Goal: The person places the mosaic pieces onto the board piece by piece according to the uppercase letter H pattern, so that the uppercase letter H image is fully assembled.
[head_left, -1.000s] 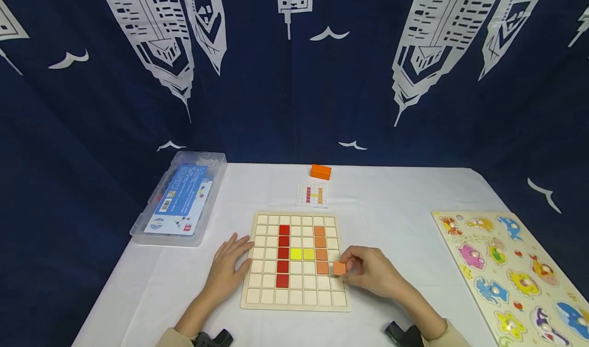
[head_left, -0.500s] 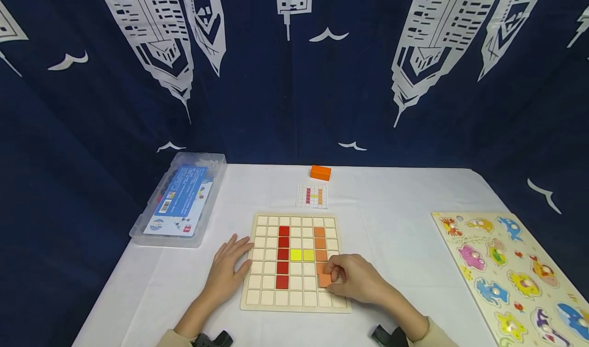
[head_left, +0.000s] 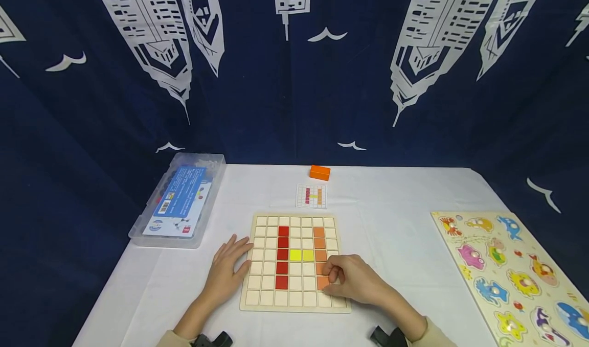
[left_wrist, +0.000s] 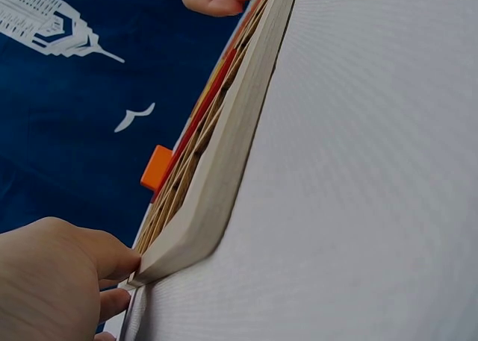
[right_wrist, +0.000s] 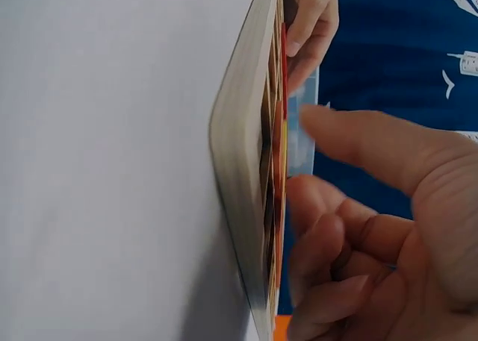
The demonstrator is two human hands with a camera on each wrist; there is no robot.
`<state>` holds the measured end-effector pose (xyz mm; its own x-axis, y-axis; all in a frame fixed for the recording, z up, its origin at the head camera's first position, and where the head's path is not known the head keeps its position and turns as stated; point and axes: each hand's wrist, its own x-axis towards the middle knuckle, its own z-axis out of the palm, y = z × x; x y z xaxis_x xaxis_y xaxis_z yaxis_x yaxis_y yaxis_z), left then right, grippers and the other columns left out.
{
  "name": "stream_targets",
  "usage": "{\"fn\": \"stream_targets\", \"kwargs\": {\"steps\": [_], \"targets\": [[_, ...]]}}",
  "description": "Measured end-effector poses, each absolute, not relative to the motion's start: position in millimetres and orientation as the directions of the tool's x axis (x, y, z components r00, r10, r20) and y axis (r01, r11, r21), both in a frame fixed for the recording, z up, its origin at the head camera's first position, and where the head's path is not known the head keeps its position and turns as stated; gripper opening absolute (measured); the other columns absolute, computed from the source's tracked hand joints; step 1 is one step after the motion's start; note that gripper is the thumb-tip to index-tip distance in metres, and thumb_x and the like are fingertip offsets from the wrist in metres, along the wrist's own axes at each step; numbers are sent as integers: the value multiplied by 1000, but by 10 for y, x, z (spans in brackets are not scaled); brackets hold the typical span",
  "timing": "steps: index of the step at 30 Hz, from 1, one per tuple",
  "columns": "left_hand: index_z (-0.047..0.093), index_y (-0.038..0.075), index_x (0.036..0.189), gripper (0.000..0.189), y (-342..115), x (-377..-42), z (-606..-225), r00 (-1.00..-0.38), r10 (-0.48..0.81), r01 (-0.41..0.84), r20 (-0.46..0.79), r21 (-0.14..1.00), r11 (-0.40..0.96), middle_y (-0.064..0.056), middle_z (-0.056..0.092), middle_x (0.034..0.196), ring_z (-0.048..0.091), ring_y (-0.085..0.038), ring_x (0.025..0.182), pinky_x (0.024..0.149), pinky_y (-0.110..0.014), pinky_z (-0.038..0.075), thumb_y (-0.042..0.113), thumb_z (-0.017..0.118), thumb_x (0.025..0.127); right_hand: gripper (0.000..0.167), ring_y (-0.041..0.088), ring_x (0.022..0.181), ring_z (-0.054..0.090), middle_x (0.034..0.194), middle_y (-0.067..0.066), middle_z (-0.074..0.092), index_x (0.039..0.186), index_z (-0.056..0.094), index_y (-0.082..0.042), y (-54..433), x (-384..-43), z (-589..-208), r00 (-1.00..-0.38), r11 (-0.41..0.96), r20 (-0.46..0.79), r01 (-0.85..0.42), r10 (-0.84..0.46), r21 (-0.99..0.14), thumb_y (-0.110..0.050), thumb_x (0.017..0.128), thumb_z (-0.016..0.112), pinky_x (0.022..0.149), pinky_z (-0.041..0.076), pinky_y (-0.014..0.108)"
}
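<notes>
A wooden grid board (head_left: 302, 299) lies flat on the table, holding a column of red square tiles (head_left: 282, 255), two yellow tiles (head_left: 301, 255) and a column of orange tiles (head_left: 319, 244). My right hand (head_left: 356, 280) is over the board's right side, beside the lowest orange tile (head_left: 323, 283), which sits in its cell. In the right wrist view the thumb (right_wrist: 358, 139) stands apart from the bent fingers, with no tile between them. My left hand (head_left: 228, 273) rests on the table, fingers spread, touching the board's left edge; the left wrist view shows its thumb (left_wrist: 112, 255) against the board corner.
A small printed pattern card (head_left: 311, 196) and an orange block (head_left: 319, 172) lie behind the board. A clear plastic case (head_left: 211, 183) stands at the left. An animal knob puzzle (head_left: 501, 273) lies at the right. A dark blue curtain (head_left: 294, 107) hangs behind the table.
My right hand has moved left with an orange tile, set it in the cell at the bottom of the orange column, and let go. My left hand has stayed in place.
</notes>
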<state>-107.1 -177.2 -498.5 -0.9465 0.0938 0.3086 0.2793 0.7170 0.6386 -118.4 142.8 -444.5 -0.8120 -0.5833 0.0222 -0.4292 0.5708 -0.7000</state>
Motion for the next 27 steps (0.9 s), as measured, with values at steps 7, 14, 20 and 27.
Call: {"fn": "stream_targets", "kwargs": {"steps": [7, 14, 20, 27], "targets": [[59, 2, 131, 41, -1809, -1075, -4881, -953, 97, 257, 287, 597, 760, -18, 52, 144, 36, -42, 141, 116, -60, 24, 12, 65, 91, 22, 4, 67, 53, 77, -6, 60, 94, 67, -7, 1564, -1260, -4382, -866, 600, 205, -470, -457, -647, -15, 78, 81, 56, 47, 19], [55, 0, 135, 48, -1945, -1046, -4650, -912, 128, 289, 389, 391, 874, -23, 46, 147, 39, -43, 139, 111, -62, 31, 17, 65, 92, 68, 34, 120, 57, 131, 16, 59, 131, 57, -4, 1876, -1345, -4370, -872, 825, 338, -461, -354, -326, -44, 79, 78, 95, 51, 50], [47, 7, 144, 58, -2009, -1022, -4533, -940, 137, 232, 312, 293, 928, -23, 33, 156, 22, -45, 146, 115, -66, 19, 32, 61, 95, 89, 44, 149, 16, 160, 21, 25, 151, 36, -11, 2081, -1353, -4387, -912, 898, 238, -384, -334, -214, -63, 84, 63, 110, 16, 75], [40, 14, 150, 64, -2038, -1032, -4512, -966, 129, 187, 223, 266, 946, -20, 21, 161, 11, -46, 149, 116, -68, 10, 43, 57, 96, 89, 45, 150, 6, 163, 18, 14, 154, 30, -17, 2119, -1355, -4394, -934, 919, 178, -342, -310, -194, -67, 85, 58, 109, 10, 77]]}}
